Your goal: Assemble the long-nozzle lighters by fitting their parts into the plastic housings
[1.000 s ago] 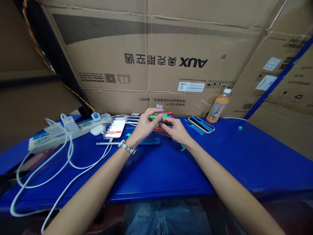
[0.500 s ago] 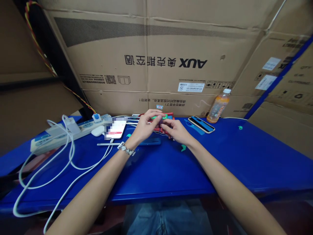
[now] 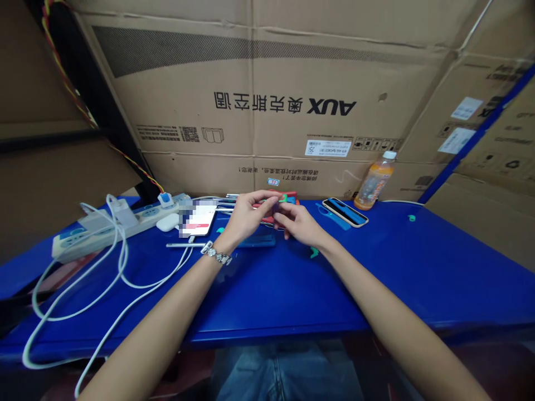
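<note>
My left hand [image 3: 249,216], with a bracelet at the wrist, is closed in a pinch above the back of the blue table [image 3: 292,301]. Between its fingertips and those of my right hand [image 3: 301,225] is a small bright green piece [image 3: 285,197], mostly covered by fingers. The right fingers are also curled and pinched, meeting the left ones. Just behind and under the hands lie tools with red handles [image 3: 290,194], partly hidden. A flat dark blue piece [image 3: 259,241] lies below the left hand, and a loose green scrap [image 3: 314,253] near the right.
At the left are a power strip [image 3: 146,214] with looping white cables [image 3: 123,262], a lit phone [image 3: 203,218] and a silver pen-like stick [image 3: 184,245]. To the right stand a second phone [image 3: 346,212] and an orange drink bottle [image 3: 375,181]. Cardboard [image 3: 188,83] walls the back.
The fingers have shifted slightly around the green piece, and less of it shows now. Both hands remain together in the same place.
</note>
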{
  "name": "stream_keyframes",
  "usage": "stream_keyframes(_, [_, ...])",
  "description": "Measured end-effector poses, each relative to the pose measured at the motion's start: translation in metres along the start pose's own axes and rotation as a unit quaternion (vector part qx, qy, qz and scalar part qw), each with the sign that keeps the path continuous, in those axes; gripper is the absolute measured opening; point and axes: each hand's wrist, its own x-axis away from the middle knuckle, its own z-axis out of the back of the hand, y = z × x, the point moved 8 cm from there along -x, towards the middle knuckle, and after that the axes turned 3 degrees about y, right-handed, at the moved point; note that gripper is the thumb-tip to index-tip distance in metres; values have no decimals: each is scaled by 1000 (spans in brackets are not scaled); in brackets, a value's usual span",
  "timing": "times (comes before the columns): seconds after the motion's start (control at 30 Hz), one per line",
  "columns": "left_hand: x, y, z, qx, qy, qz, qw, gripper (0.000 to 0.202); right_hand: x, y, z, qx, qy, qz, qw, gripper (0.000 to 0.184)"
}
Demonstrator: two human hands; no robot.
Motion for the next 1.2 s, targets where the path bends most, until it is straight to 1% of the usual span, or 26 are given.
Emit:
stream_keyframes(0.03, [0,0,-2,0,-14,1,1000,24,0,0,0,3,-5,-5,1000,28])
stream_keyframes(0.1, [0,0,-6,-7,-15,-10,1000,26,-1,1,5,13,20,0,1000,28])
stream_keyframes(0.23, [-1,-3,-3,-10,64,-25,998,26,-2,6,11,25,104,11,994,30])
stream_keyframes(0.27, [-2,-4,-2,-8,76,-22,997,26,-2,7,12,30,125,16,992,31])
stream_keyframes(0.33, [-2,-6,-4,-7,69,-17,997,24,-1,6,14,41,153,33,987,32])
stream_keyframes(0.37, [-2,-6,-4,-10,56,-19,998,22,0,5,14,44,150,40,987,30])
stream_keyframes(0.4, [-2,-5,-5,-17,41,-26,999,21,0,4,12,41,134,41,989,29])
stream_keyframes(0.5, [0,1,-4,-51,6,-60,997,20,0,4,4,17,43,8,999,33])
stream_keyframes(0.57, [1,2,-4,-66,-11,-72,995,22,1,3,3,11,8,-11,1000,32])
stream_keyframes(0.63, [2,1,-5,-70,-18,-68,995,22,0,-1,6,17,14,-1,1000,31])
stream_keyframes(0.67, [2,0,-5,-69,-13,-62,996,22,-1,-2,7,19,25,10,999,31])
stream_keyframes(0.8, [0,-4,-3,-31,42,-29,998,21,-8,0,9,23,67,45,997,33])
stream_keyframes(0.87, [-1,-4,-5,-11,35,-23,999,19,-10,5,11,32,96,47,994,33])
stream_keyframes(0.93, [-2,-2,-8,-14,10,-29,999,18,-10,5,12,35,115,50,992,32])
stream_keyframes(1.0, [-2,2,-7,-40,-3,-46,998,19,-8,3,10,15,98,48,994,34])
stream_keyframes(1.07, [-1,5,-3,-70,-4,-69,995,19,-6,0,5,-10,47,27,998,40])
stream_keyframes(1.13, [1,7,-1,-79,-8,-81,994,19,-2,-2,2,-16,4,-4,1000,41])
stream_keyframes(1.2, [2,6,-2,-69,-25,-79,994,21,-1,-4,4,-19,2,-16,1000,39])
